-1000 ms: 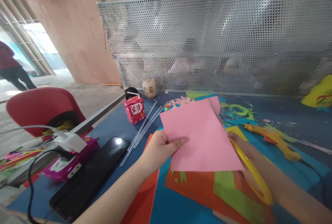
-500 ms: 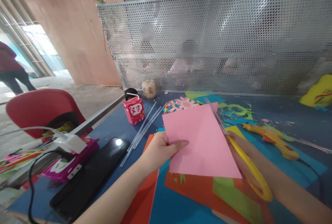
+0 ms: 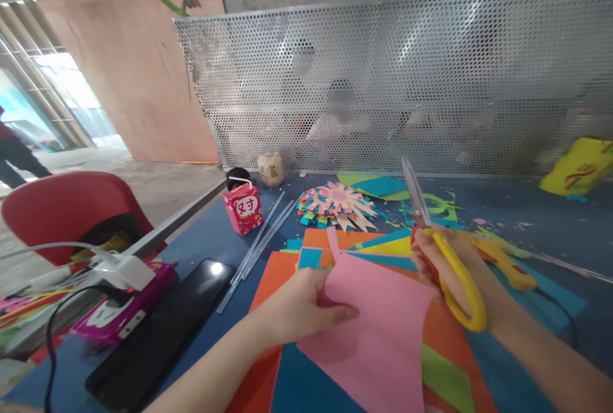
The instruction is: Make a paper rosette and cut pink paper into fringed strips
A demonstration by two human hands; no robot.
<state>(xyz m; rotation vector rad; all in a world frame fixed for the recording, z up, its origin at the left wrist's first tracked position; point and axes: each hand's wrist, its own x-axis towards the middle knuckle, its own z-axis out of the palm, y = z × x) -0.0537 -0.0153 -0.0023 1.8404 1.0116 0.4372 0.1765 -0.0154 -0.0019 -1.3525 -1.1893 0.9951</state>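
Lifted clear, yellow-handled steel scissors (image 3: 433,240) in right hand (image 3: 443,266) point twelve o'clock; left hand (image 3: 306,311) fingers pinch the square pink paper sheet (image 3: 378,330) at eight o'clock.

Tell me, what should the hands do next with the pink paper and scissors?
Probably bring the scissors down to the pink paper. The right hand holds them raised, clear of the sheet, while the left hand pinches its left edge.

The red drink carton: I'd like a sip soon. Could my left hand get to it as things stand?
Probably not straight away: the left hand is pinching the pink paper. Otherwise the red drink carton stands ahead with bare table around it.
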